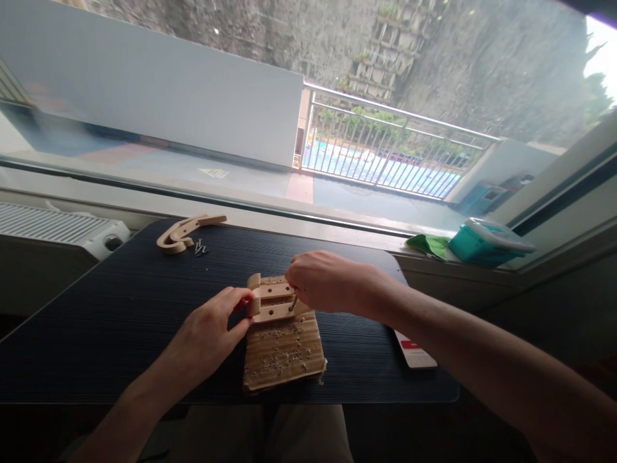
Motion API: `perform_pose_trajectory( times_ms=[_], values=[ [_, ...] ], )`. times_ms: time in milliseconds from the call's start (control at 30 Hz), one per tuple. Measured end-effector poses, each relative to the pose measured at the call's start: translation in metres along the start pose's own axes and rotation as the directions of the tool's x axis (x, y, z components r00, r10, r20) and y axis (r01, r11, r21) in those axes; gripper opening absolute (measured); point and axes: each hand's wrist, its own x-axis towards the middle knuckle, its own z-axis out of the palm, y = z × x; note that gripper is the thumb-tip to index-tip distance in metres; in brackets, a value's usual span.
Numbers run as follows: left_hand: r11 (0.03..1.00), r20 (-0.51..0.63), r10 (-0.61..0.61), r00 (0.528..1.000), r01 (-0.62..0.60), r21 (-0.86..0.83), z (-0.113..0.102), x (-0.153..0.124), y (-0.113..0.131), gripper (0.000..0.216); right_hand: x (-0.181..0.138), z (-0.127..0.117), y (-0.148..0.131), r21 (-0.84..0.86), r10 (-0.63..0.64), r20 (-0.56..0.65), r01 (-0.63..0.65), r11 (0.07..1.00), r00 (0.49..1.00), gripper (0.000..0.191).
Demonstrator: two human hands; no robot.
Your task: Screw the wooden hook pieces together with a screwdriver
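Note:
My left hand point(212, 321) grips the rounded end of a pair of light wooden hooks point(279, 313) between thumb and fingers. These hooks lie side by side, with dark screw holes along their flat arms, on a thick piece of corrugated cardboard point(284, 363) covered in small punctures. Above their right end, my right hand point(318, 276) is closed around what looks like a screwdriver point(293, 302). Only its thin metal shaft shows, tilted down to a hole in the nearer hook; the fist hides the handle.
More curved wooden hooks point(180, 235) lie at the back left of the dark table point(120, 321), beside several loose screws point(199, 247). A phone-like white object point(417, 354) is under my right forearm. A teal box point(486, 241) and green cloth point(428, 245) rest on the windowsill.

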Motion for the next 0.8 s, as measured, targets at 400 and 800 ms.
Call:
perform_pose_trajectory(
  times_ms=[400,800],
  values=[
    [0.898,0.009,0.305,0.952,-0.291,0.332,0.006,0.02,0.049,0.025,0.004,0.008,0.001,0.0,-0.025,-0.059,0.025,1.0,0.998,0.019],
    [0.921,0.104,0.197,0.975,-0.22,0.32,0.025,0.035,0.059,0.016,0.002,0.004,-0.005,-0.03,-0.071,-0.016,0.071,0.997,0.997,0.018]
  ],
)
